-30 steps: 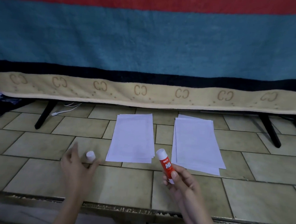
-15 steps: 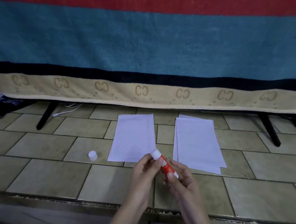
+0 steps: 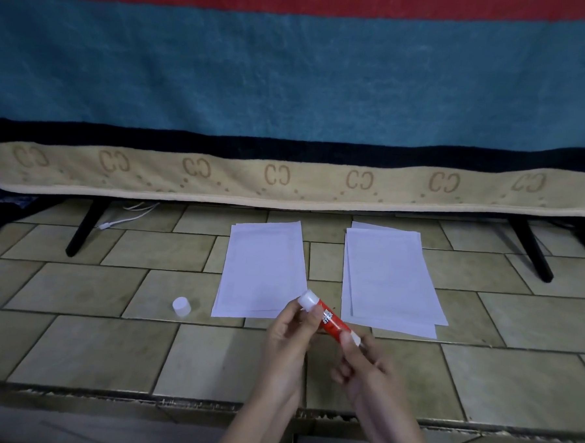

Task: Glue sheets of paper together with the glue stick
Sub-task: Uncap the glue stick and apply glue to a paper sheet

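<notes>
Head view, edges: we are looking down at a tiled floor whose near edge is running along a dark ledge at the bottom of the frame, and whose far side is ending under a hanging striped blanket with two black legs showing beneath it.

Head view, open room: we are seeing bare tiles spreading to the left of the hands and to the right of them; a white cable is lying near the left leg, well apart from the work.

Paper: we are seeing a left stack of paper and a right stack of paper lying flat side by side, with a strip of tile between them.

Cap: a white cap is standing on the floor just left of the left stack, apart from both hands.

Glue stick: we are holding the glue stick tilted above the floor, its white end pointing up-left over the near corner of the left stack.

Left hand grip: our left hand is pinching the stick near its white upper end with thumb and fingertips.

Right hand grip: our right hand is pinching the lower end of the stick, its fingers curling around the base.
</notes>
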